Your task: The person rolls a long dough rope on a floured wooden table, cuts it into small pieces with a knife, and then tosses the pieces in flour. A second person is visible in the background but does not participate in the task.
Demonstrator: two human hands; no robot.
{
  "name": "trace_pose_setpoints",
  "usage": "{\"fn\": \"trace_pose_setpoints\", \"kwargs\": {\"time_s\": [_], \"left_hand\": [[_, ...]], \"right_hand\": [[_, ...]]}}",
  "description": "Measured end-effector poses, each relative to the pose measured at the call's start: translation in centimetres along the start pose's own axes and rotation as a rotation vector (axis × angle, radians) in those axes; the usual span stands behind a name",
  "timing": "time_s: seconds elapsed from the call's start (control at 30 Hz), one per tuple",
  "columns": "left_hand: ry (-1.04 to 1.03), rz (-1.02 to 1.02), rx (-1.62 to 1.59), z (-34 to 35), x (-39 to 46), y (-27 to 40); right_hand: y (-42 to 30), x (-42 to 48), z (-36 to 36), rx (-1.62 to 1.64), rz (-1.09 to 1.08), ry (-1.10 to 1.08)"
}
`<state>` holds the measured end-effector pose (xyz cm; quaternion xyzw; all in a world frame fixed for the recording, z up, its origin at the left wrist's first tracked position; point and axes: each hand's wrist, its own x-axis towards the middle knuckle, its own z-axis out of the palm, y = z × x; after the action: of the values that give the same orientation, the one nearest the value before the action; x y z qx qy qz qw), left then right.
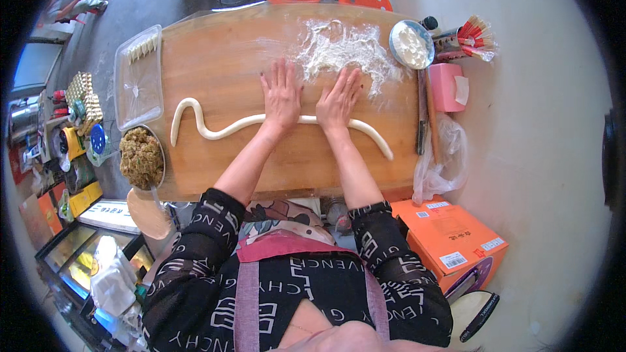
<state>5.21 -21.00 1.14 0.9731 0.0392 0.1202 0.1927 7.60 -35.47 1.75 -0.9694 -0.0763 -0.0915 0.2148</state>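
Note:
A long rope of white dough (pixel 308 119) lies in curves across a wooden work board (pixel 274 166). My left hand (pixel 282 100) rests palm down over its middle, fingers stretched forward. Just to the right, my right hand (pixel 337 102) is also flat over the rope, fingers extended. A short stretch of dough shows between the hands. The left end bends into a hook, and the right end slopes towards me. Scattered white flour (pixel 335 51) covers the board beyond my fingertips, mostly on the right.
At the left stand a clear plastic container (pixel 117 83) with several dumplings (pixel 143 49) and a bowl of minced filling (pixel 142 156). A flour bowl (pixel 392 49), a dark long-handled tool (pixel 421 117), a wooden stick (pixel 433 127) and a pink tissue box (pixel 442 87) line the right.

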Motion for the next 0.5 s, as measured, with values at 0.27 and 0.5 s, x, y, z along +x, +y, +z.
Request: {"fn": "trace_pose_setpoints", "kwargs": {"time_s": [0.27, 0.5], "left_hand": [[-0.411, 0.181, -0.019, -5.0, -19.1, -0.5], [0.012, -0.033, -0.032, -0.9, 0.2, -3.5]], "right_hand": [[5.6, -15.4, -6.5, -0.053, -0.24, -0.464], [8.0, -0.9, -3.4, -0.04, -0.036, 0.019]]}}
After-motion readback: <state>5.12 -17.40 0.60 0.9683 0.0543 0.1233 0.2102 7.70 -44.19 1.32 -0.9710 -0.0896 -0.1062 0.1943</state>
